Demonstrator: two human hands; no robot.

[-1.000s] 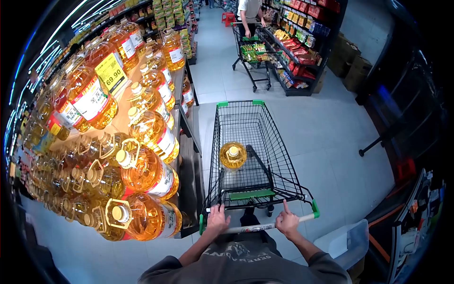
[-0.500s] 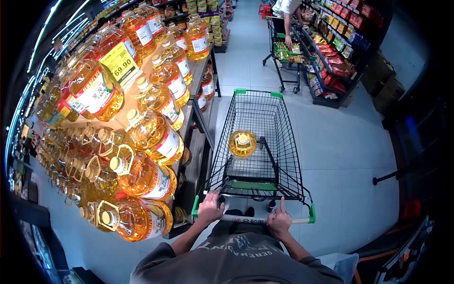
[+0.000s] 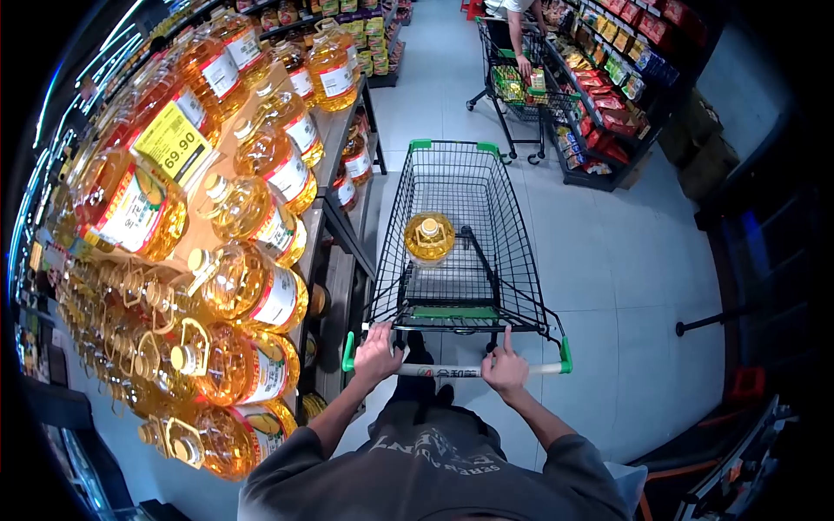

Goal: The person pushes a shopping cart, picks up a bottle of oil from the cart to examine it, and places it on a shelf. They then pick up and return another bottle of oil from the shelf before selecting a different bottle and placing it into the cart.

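Observation:
My left hand [image 3: 377, 354] is wrapped round the left part of the handlebar [image 3: 452, 371] of a shopping cart [image 3: 524, 234], close to its green end piece. Toward the right end, my right hand [image 3: 506, 365] grips the same bar, its index finger stretched forward. Inside the black wire basket, one bottle of golden cooking oil [image 3: 430, 237] stands upright with its cap facing up. A green strip [image 3: 452, 313] crosses the near end of the basket.
Left of the cart is a display of many big oil bottles [image 3: 252, 282] with a yellow price sign [image 3: 176, 148]. Ahead on the right, a person's arm [image 3: 519, 43] reaches into another cart [image 3: 543, 113] beside a snack shelf [image 3: 608, 113]. A dark bar [image 3: 712, 321] juts out at right.
The cart and both my hands appear slightly higher and further left in view. Nearby display bottles have slid down and left. Both hands stay on the bar.

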